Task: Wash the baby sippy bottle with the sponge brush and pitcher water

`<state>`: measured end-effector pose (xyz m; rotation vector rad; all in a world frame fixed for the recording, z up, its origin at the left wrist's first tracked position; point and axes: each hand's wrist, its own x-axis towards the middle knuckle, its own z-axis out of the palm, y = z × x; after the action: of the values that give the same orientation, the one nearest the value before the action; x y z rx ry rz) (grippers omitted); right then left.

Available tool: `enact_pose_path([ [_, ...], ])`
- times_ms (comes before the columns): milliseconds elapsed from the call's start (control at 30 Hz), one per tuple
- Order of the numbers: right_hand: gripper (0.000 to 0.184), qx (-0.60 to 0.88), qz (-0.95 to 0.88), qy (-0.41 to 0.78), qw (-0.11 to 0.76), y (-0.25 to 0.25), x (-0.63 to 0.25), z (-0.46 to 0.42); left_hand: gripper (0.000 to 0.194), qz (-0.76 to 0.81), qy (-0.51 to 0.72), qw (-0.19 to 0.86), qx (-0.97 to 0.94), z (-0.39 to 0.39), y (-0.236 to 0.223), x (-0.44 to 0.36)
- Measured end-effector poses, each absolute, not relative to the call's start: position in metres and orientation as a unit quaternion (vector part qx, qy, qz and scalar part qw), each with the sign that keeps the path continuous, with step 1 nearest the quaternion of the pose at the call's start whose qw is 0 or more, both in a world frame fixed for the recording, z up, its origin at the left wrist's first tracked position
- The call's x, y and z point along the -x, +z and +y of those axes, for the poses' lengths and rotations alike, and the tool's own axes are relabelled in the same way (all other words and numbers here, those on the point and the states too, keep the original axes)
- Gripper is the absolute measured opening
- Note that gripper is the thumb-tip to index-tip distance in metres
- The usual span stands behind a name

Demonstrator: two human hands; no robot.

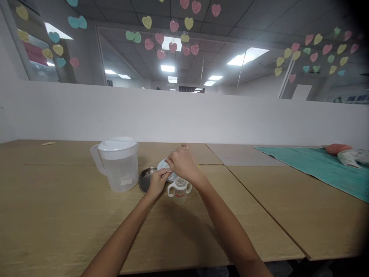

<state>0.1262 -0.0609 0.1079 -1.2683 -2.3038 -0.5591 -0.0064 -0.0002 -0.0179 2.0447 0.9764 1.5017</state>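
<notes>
Across a tan, wood-grained table (57, 215) with dark seams, below a smooth white wall (184, 115) and glass (220, 67) dotted with pastel heart-shaped notes (174, 26): a translucent plastic pitcher (122, 167), a round metal dish (144, 181) and a green cloth (314, 163) off to the right. Pinched in the closed fingertips of left hand (157, 182) and right hand (182, 161), near an upright clear bottle (180, 195) with white loop handles: a small transparent round piece (168, 168).

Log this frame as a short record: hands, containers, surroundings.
Left hand: fingers on a small clear piece
Right hand: curled over the same piece; exact grip unclear
Bottle: upright, two white handles, no cap on
Pitcher: lidded, left of the hands
Dish: metal, beside the left hand
Cloth: green, far right
</notes>
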Motion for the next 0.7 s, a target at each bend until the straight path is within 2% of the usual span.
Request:
enact_pose_path([
  [700, 0.032, 0.45, -0.801, -0.22, 0.328, 0.128, -0.147, -0.091, 0.027, 0.347, 0.518, 0.192, -0.758, 0.0, -0.016, 0.007],
])
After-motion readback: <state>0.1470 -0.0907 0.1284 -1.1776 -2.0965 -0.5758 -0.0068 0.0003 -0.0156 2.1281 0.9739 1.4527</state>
